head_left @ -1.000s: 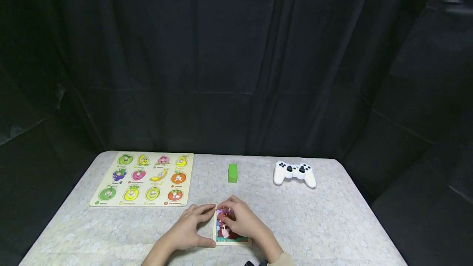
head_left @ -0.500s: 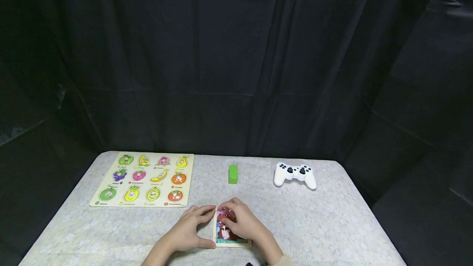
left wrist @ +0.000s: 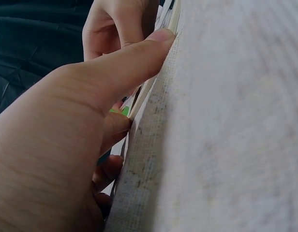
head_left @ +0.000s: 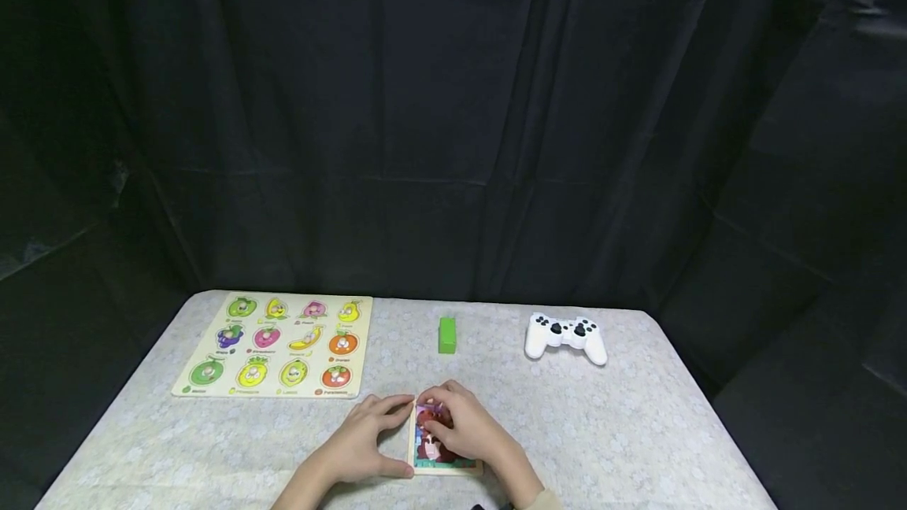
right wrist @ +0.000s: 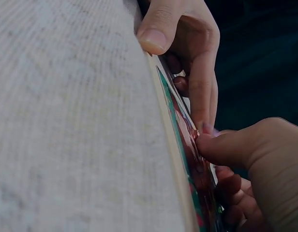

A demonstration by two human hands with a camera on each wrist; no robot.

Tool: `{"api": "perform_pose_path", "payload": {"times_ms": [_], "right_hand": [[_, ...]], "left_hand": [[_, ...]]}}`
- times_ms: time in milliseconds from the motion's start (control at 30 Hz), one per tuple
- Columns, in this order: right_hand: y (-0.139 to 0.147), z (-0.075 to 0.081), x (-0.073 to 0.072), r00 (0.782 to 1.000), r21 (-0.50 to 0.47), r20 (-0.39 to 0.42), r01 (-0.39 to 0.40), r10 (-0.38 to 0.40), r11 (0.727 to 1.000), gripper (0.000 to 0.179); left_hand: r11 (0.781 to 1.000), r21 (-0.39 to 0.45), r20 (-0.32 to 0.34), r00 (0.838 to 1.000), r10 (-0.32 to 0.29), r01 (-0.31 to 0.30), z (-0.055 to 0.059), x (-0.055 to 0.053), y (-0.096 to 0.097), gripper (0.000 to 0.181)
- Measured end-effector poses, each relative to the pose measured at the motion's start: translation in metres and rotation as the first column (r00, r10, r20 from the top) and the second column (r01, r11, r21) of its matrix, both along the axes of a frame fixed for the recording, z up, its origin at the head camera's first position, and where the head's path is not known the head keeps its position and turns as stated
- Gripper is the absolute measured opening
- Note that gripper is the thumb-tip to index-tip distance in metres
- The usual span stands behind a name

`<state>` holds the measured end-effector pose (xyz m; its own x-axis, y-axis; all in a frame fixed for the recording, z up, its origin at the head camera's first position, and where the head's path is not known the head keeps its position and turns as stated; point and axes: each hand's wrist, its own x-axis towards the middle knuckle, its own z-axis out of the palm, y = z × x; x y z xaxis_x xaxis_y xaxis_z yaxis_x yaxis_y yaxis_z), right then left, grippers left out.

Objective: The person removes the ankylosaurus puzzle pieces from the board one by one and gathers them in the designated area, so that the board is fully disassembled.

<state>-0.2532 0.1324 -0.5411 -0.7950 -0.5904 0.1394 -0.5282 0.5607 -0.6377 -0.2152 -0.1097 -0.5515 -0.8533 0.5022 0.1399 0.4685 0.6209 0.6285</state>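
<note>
A small wooden picture puzzle [head_left: 435, 451] with a brown animal on it lies flat at the table's front middle, in a pale frame. My left hand [head_left: 357, 441] holds the frame's left side, index fingertip at its far corner and thumb [left wrist: 161, 36] at its near corner. Over the upper right of the picture is my right hand [head_left: 464, 425]. Its thumb [right wrist: 212, 147] and index finger pinch at the picture's upper part, where a bit of purple shows between them; the piece there is mostly hidden by the fingers.
A wooden fruit puzzle board [head_left: 279, 396] with knobbed pieces lies at the back left. A green block [head_left: 447, 335] is behind the hands, and a white game controller [head_left: 565, 337] at the back right. A black curtain [head_left: 453, 140] hangs behind the patterned tablecloth [head_left: 623, 431].
Both hands keep their places on the puzzle, with hardly any finger movement. The whole head view has shifted by a few pixels.
</note>
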Motion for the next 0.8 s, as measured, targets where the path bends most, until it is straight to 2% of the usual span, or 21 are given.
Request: {"api": "perform_pose_path", "payload": {"times_ms": [367, 600, 800], "right_hand": [[0.0083, -0.0004, -0.0032, 1.0, -0.054, 0.006, -0.026, 0.026, 0.998, 0.03], [0.0097, -0.0022, -0.0048, 1.0, -0.048, 0.005, -0.01, 0.01, 0.999, 0.022], [0.0097, -0.0031, -0.006, 1.0, -0.034, 0.017, -0.021, 0.021, 0.999, 0.026]], "left_hand": [[1.0, -0.006, -0.015, 1.0, -0.003, 0.003, 0.0023, 0.0005, 0.0004, 0.097], [1.0, -0.01, -0.031, 0.999, -0.005, 0.004, 0.0012, 0.0002, -0.0002, 0.096], [1.0, -0.013, -0.024, 1.0, -0.003, 0.003, 0.0, -0.0007, 0.0001, 0.097]]}}
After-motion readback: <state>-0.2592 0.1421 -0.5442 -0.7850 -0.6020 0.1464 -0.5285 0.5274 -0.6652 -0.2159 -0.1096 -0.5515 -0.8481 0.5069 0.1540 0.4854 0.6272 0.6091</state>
